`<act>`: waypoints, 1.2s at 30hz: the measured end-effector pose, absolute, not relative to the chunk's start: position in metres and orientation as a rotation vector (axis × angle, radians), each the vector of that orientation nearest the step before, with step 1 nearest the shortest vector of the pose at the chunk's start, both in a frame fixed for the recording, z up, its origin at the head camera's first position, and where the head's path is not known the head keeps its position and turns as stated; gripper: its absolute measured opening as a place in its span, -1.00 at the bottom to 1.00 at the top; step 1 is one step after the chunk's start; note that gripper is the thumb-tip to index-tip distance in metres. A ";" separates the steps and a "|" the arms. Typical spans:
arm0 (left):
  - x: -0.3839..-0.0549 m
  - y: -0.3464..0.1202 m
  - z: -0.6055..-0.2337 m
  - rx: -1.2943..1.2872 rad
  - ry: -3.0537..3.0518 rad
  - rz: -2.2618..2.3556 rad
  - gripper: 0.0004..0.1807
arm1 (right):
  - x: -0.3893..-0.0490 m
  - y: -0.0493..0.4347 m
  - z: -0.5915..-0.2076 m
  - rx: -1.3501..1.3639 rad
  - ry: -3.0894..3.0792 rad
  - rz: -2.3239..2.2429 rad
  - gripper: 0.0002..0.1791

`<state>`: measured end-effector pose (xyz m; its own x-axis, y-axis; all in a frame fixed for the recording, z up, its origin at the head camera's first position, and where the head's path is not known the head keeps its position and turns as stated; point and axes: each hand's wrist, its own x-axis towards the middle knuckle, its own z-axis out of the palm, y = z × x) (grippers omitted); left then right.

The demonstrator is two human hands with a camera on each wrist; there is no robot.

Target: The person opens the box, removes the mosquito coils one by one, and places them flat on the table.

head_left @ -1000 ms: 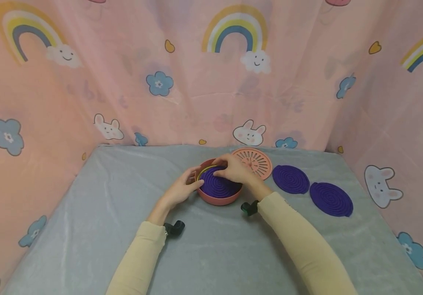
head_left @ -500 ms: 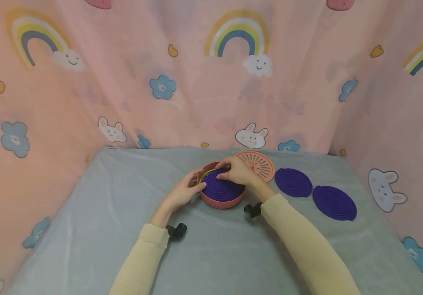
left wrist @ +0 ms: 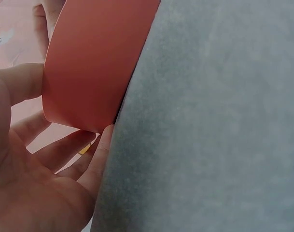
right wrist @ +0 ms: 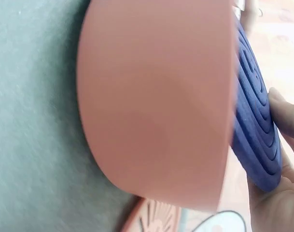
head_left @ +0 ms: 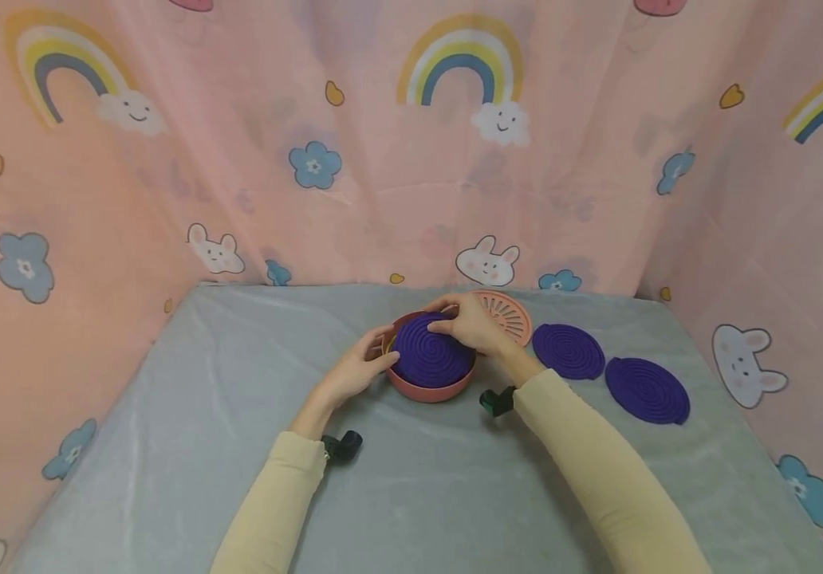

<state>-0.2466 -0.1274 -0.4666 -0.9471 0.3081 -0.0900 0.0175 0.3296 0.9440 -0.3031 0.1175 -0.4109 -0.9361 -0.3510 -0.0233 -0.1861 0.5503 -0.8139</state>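
Note:
A round purple coaster [head_left: 429, 355] with spiral ridges leans tilted in the mouth of a reddish-pink bowl [head_left: 429, 395]. My right hand [head_left: 479, 327] pinches the coaster's far right edge between thumb and fingers; in the right wrist view the coaster [right wrist: 255, 125] rises above the rim. At the bowl's left side, my left hand [head_left: 354, 371] steadies it, thumb at the rim and fingers around the wall. The left wrist view shows this wall of the bowl [left wrist: 93, 63] between thumb and fingers. A thin yellow edge shows inside the bowl; the rest of it is hidden beneath the coaster.
Two more purple spiral coasters [head_left: 568, 351] lie flat to the right on the grey cloth [head_left: 411, 478]. Behind the right hand lies a slotted orange-pink disc [head_left: 508, 313], partly covered. A patterned pink curtain [head_left: 383, 215] encloses the back and sides.
My right hand has raised the far edge of the purple coaster and shifted slightly right, so the coaster covers more of the yellow edge. The left hand has stayed on the bowl.

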 end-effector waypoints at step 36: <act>-0.246 -0.127 -0.466 0.311 2.318 1.674 -0.33 | -0.261 0.228 -0.377 -0.452 2.683 -1.352 -0.62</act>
